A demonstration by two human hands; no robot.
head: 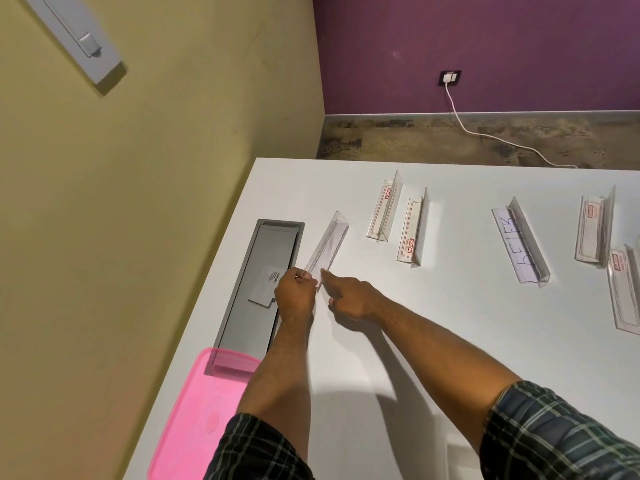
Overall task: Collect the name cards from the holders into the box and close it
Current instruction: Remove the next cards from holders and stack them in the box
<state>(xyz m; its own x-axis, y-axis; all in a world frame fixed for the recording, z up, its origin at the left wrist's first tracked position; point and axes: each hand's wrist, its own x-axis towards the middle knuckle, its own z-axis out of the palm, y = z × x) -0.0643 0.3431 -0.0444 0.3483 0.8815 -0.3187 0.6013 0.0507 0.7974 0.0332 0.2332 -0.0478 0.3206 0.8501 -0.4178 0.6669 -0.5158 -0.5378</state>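
Observation:
Several clear name card holders lie on the white table [433, 341]. My left hand [296, 296] pinches the near end of the leftmost holder [327, 249], which lies flat and looks see-through. My right hand [349, 294] touches that same end with its straight index fingertip; its other fingers are curled. Two holders [384, 209] [414, 230] with red-printed cards lie behind. Another holder [521, 244] to the right carries a handwritten card. Two more holders [594, 230] [623, 285] lie at the right edge. A pink translucent lid [194, 410] sits at the table's near left corner.
A grey recessed cable tray [263, 258] runs along the table's left side, with a white printed card [265, 285] on it, partly behind my left hand. A yellow wall stands close on the left. A white cable [485, 133] crosses the floor beyond the table.

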